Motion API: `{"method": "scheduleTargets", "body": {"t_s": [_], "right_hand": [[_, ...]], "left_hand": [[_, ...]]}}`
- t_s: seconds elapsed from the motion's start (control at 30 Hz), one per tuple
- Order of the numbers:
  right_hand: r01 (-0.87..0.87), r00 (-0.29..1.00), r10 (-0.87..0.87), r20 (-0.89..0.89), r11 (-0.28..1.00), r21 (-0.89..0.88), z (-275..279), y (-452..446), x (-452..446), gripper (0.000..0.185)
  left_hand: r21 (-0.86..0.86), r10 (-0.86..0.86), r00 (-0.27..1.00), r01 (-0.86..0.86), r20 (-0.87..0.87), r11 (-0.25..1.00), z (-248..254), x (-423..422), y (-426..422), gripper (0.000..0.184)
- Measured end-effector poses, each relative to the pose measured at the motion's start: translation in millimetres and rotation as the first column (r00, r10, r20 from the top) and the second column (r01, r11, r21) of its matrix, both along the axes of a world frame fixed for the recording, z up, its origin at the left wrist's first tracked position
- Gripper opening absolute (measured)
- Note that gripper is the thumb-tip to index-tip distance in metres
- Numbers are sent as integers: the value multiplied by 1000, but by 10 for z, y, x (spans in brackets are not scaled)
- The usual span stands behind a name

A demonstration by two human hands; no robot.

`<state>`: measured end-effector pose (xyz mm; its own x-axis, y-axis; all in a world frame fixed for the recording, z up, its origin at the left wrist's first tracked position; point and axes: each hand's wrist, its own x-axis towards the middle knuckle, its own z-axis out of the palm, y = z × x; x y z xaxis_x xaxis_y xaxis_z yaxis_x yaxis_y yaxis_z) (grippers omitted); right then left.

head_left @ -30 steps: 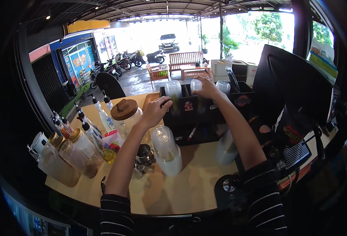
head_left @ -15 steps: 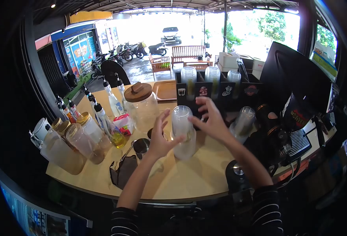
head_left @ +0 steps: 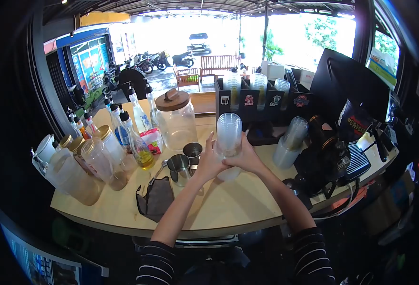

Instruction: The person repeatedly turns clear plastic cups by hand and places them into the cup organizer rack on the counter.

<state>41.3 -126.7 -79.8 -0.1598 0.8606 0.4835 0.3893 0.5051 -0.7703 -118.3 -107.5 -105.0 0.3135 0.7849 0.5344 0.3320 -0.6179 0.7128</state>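
A stack of clear plastic cups (head_left: 229,129) stands upright near the middle of the counter, its lower part wider and cloudy. My left hand (head_left: 211,164) is wrapped round its left side, and my right hand (head_left: 246,157) grips it from the right. The thumbs meet at the front, hiding part of the cups. Left of my left hand are two metal pitchers (head_left: 178,168). In front of them on the counter (head_left: 228,216) lies a dark grey cloth item (head_left: 158,198).
A wooden-lidded glass jar (head_left: 177,126), pump bottles (head_left: 142,149) and plastic jugs (head_left: 74,178) stand on the left. Behind the cups is a black organizer (head_left: 261,110) holding more cups. On the right are another cup stack (head_left: 290,145) and a coffee machine (head_left: 325,154).
Both hands were spread apart around the cup stack; now they have closed on it from both sides. The view has shifted slightly.
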Motion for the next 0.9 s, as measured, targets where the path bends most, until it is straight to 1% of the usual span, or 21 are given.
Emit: {"method": "scheduleTargets", "body": {"t_s": [0.07, 0.13, 0.27, 0.33, 0.37, 0.43, 0.47, 0.53, 0.57, 0.63, 0.67, 0.7, 0.73, 0.77, 0.8, 0.83, 0.87, 0.9], "right_hand": [[13, 1000, -13, 0, 1000, -6, -4, -12, -17, 94], [89, 996, -89, 22, 996, 3, 30, -79, -44, 91], [143, 990, -143, 4, 989, 33, 36, -86, -69, 90], [41, 980, -28, -199, 997, 62, 139, -78, -102, 90], [40, 979, -27, -200, 997, 64, 200, -75, -97, 90], [119, 993, -121, 7, 985, 126, 348, -81, -80, 89], [121, 992, -122, 5, 984, 128, 384, -78, -75, 89], [142, 987, -155, 46, 967, 213, 462, -93, -69, 89], [142, 987, -156, 49, 965, 220, 501, -116, -66, 89], [128, 985, -159, 71, 937, 326, 635, -211, -86, 88], [127, 985, -158, 70, 934, 333, 697, -259, -109, 88], [138, 964, -221, 146, 891, 432, 752, -314, -144, 87], [137, 934, -286, 214, 840, 525, 791, -373, -188, 87], [133, 936, -281, 213, 841, 525, 823, -437, -249, 87], [137, 903, -334, 270, 819, 557, 841, -505, -324, 86], [135, 864, -386, 324, 797, 589, 838, -553, -397, 87], [126, 868, -376, 326, 800, 587, 814, -587, -464, 87], [87, 856, -365, 365, 798, 596, 785, -622, -529, 87]], "left_hand": [[2, -15, 1000, 15, 25, 1000, -15, -5, 19, 116], [58, 4, 999, -1, -40, 998, -14, -9, 11, 116], [24, -3, 1000, 4, -23, 1000, 7, -12, -24, 117], [-82, -50, 995, 58, 87, 995, 13, -12, -41, 118], [-80, -50, 995, 57, 86, 995, 20, -13, -41, 118], [-36, -102, 987, 107, 120, 994, 9, -16, -38, 112], [-35, -104, 988, 109, 118, 993, 3, -29, -39, 112], [-131, -119, 988, 131, 95, 983, 19, -69, -48, 110], [-124, -120, 988, 132, 98, 983, 31, -109, -54, 110], [-59, -59, 990, 67, 131, 996, 161, -229, -130, 107], [-51, -59, 990, 66, 131, 996, 218, -294, -172, 107], [-35, -80, 941, 97, 328, 995, 402, -366, -339, 104], [-15, -97, 854, 122, 511, 992, 506, -433, -449, 102], [76, -110, 815, 81, 569, 994, 517, -494, -476, 100], [73, -103, 816, 74, 569, 995, 567, -517, -554, 100], [106, -108, 790, 55, 604, 993, 662, -533, -662, 96], [137, -113, 761, 32, 638, 990, 743, -561, -759, 92], [139, 36, 854, -126, 519, 982, 789, -617, -826, 80]]}}
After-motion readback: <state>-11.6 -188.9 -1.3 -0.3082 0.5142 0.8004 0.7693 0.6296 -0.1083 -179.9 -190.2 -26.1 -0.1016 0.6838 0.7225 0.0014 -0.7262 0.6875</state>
